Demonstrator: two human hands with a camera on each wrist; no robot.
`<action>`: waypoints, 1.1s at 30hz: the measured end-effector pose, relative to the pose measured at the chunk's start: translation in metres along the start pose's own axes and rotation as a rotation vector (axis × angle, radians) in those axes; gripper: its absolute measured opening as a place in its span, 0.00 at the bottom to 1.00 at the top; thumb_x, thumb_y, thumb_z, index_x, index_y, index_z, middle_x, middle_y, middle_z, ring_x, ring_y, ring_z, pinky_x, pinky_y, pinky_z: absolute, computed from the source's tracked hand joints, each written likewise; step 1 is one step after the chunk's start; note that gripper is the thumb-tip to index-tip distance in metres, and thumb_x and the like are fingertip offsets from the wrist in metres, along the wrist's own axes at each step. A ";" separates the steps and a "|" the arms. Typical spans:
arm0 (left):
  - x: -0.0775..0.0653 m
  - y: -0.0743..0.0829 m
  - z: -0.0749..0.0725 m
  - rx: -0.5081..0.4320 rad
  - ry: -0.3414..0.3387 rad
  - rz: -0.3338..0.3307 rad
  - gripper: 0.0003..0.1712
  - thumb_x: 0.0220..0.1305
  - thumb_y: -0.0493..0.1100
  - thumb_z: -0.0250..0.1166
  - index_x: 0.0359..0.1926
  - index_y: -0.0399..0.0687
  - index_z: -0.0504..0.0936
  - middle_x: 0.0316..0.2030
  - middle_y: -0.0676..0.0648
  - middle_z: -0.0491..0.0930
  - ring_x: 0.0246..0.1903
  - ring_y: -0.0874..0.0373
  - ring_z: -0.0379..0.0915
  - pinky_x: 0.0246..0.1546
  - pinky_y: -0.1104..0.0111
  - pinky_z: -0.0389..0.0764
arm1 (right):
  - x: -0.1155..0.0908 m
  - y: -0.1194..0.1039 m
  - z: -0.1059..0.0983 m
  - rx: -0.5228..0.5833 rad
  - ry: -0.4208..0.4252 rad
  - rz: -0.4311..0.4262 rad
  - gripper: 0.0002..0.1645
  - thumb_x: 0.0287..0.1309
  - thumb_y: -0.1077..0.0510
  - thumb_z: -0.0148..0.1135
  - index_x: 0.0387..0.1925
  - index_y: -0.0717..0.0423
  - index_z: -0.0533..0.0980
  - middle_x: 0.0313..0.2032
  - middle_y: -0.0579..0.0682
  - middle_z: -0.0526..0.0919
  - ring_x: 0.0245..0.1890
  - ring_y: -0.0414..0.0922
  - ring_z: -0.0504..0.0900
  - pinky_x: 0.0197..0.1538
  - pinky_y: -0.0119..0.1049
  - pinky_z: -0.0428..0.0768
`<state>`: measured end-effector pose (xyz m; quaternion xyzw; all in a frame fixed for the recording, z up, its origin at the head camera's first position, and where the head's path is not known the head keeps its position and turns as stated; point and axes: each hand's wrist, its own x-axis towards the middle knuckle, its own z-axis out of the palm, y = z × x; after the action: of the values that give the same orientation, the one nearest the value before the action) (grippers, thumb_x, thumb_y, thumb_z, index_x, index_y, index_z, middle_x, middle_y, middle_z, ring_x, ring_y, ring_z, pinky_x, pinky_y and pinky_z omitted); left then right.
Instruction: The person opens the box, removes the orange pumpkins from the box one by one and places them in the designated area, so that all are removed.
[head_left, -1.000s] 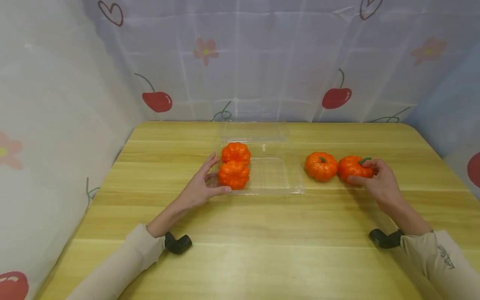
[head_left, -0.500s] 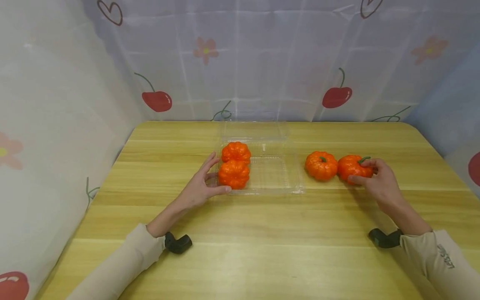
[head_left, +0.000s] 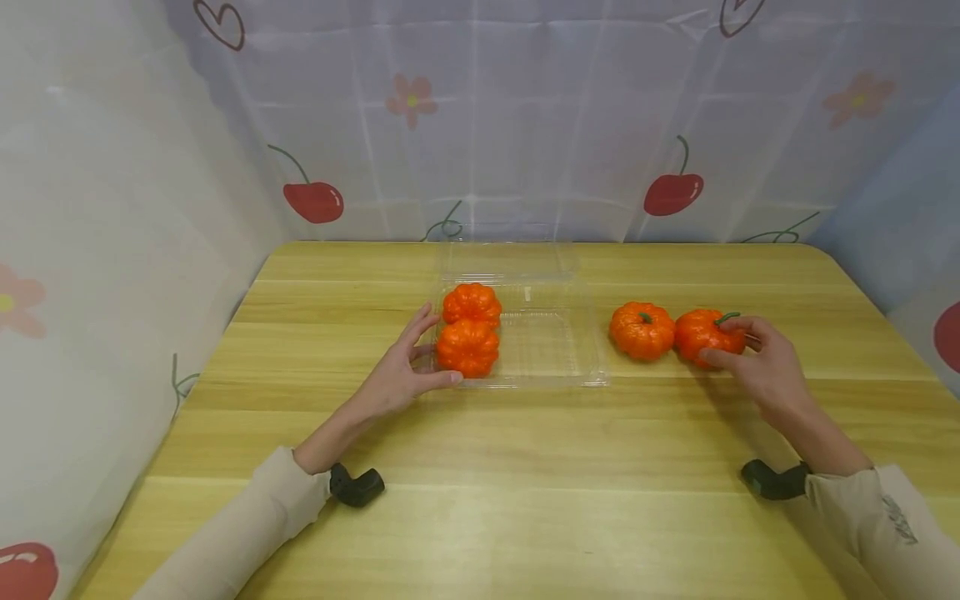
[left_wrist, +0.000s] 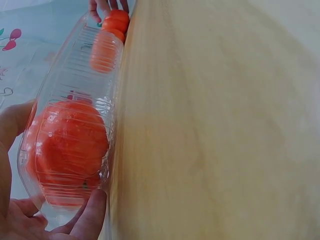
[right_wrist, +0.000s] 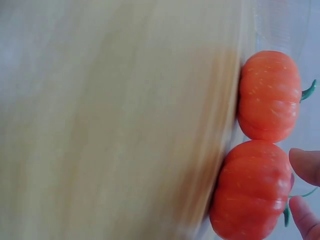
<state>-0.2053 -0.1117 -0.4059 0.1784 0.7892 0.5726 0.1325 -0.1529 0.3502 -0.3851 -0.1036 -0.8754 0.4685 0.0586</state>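
Observation:
A clear plastic clamshell box lies opened on the table, its lid tipped to the back. Inside its left half are two orange toy pumpkins, one behind and one in front. My left hand holds the box's left end, thumb on the front wall, as the left wrist view also shows. To the right of the box, a toy pumpkin with a green stem touches another pumpkin. My right hand holds that rightmost pumpkin between thumb and fingers, near its stem.
The wooden table has rounded back corners. A curtain printed with cherries and flowers hangs right behind it, with a pale sheet along the left. Dark wrist-worn devices show at the left wrist and the right wrist.
My right wrist and sleeve have shifted very slightly to the right, and the thumb sits a touch differently on the pumpkin. The left hand, box and pumpkins have stayed put.

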 end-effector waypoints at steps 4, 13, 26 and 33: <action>0.000 0.000 0.000 0.002 0.001 0.000 0.57 0.56 0.43 0.76 0.78 0.50 0.49 0.78 0.56 0.38 0.68 0.40 0.59 0.61 0.53 0.72 | -0.006 -0.001 -0.004 -0.024 0.015 -0.011 0.30 0.62 0.55 0.67 0.58 0.67 0.67 0.65 0.67 0.62 0.67 0.68 0.56 0.65 0.50 0.65; 0.002 -0.001 0.000 -0.035 0.001 -0.001 0.57 0.55 0.43 0.76 0.78 0.49 0.50 0.77 0.56 0.40 0.68 0.42 0.59 0.60 0.55 0.73 | -0.030 -0.012 -0.001 -0.048 0.054 -0.077 0.29 0.65 0.56 0.64 0.57 0.74 0.67 0.63 0.67 0.63 0.66 0.64 0.57 0.66 0.64 0.60; 0.000 0.002 0.000 -0.029 0.002 -0.010 0.57 0.55 0.42 0.76 0.78 0.49 0.49 0.78 0.53 0.40 0.67 0.41 0.59 0.60 0.54 0.72 | -0.058 -0.062 0.035 0.096 0.021 -0.301 0.16 0.58 0.67 0.68 0.47 0.61 0.76 0.52 0.40 0.74 0.48 0.34 0.76 0.48 0.19 0.76; 0.001 0.002 0.001 -0.027 0.001 -0.007 0.58 0.55 0.41 0.76 0.78 0.47 0.49 0.78 0.53 0.39 0.67 0.42 0.59 0.60 0.54 0.73 | -0.059 -0.093 0.065 0.124 -0.132 -0.374 0.23 0.60 0.65 0.68 0.56 0.63 0.74 0.54 0.48 0.76 0.50 0.40 0.78 0.50 0.24 0.78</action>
<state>-0.2054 -0.1101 -0.4038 0.1735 0.7822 0.5826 0.1367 -0.1205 0.2334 -0.3441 0.0953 -0.8508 0.5083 0.0931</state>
